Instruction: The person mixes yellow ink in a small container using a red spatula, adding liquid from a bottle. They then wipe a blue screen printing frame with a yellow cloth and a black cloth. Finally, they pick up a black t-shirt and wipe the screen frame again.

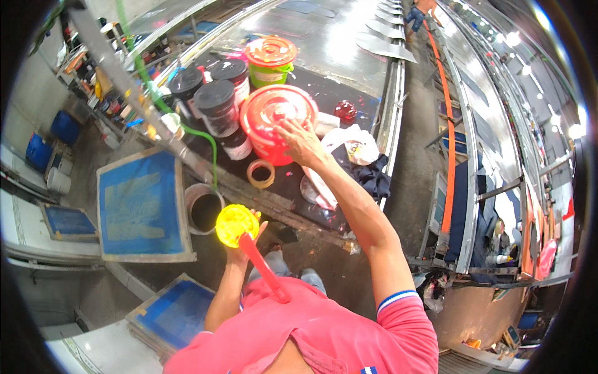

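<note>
Head view: both hands are in sight and well apart, the right one farther from the body.
Left hand: closed around a tub of yellow paste, held in front of the shirt.
Red spatula: slants from the paste toward the body.
Right hand: fingers lie over the near right part of the lid on the red bucket; whether they grip it, I cannot tell.
Bucket position: on the dark bench, ahead of the tub, beside black-lidded jars and near a tape roll.
Right of bucket: a white cloth on the bench, partly crumpled.
Tub walls: mostly hidden by the paste and fingers.
Spatula tip: hidden at the paste; its outer end is hard to separate from the similarly coloured shirt.
Bucket contents: concealed by the lid.
Distant person: cut off at the upper edge.
</note>
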A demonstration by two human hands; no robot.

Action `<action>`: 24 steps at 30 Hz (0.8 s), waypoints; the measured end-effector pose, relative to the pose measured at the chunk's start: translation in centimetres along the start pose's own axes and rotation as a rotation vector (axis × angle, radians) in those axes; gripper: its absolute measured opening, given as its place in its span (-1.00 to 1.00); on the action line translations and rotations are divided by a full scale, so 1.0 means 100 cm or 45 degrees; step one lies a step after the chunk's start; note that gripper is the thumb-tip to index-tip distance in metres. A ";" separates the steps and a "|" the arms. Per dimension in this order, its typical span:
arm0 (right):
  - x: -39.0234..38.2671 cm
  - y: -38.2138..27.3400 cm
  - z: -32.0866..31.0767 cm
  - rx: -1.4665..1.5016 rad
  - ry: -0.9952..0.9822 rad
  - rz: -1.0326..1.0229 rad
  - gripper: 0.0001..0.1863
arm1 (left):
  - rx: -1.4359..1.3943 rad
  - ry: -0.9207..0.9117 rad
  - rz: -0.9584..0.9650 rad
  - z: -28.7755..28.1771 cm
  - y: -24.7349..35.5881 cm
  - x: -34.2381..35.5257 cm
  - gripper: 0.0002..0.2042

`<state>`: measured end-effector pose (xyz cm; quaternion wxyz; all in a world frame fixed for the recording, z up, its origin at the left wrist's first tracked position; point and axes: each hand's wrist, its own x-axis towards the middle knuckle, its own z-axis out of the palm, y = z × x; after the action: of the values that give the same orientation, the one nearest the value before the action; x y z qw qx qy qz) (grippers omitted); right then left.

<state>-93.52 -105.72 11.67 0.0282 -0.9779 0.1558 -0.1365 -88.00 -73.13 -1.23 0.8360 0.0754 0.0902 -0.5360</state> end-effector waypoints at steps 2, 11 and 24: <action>0.014 0.019 -0.013 0.085 -0.118 -0.099 -0.15 | 0.072 -0.033 0.091 -0.003 0.000 0.007 -0.45; 0.061 0.091 -0.060 0.800 -0.089 -0.039 -0.18 | 0.090 0.056 0.482 0.009 -0.049 0.003 -0.51; -0.091 0.305 0.076 2.837 0.772 1.019 -0.40 | 0.081 0.218 0.806 0.023 -0.146 -0.014 -0.47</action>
<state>-108.82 -131.79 -0.95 0.8532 -0.2301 0.2439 -0.3994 -101.65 -78.48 0.87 0.9477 0.1706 0.1155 -0.2437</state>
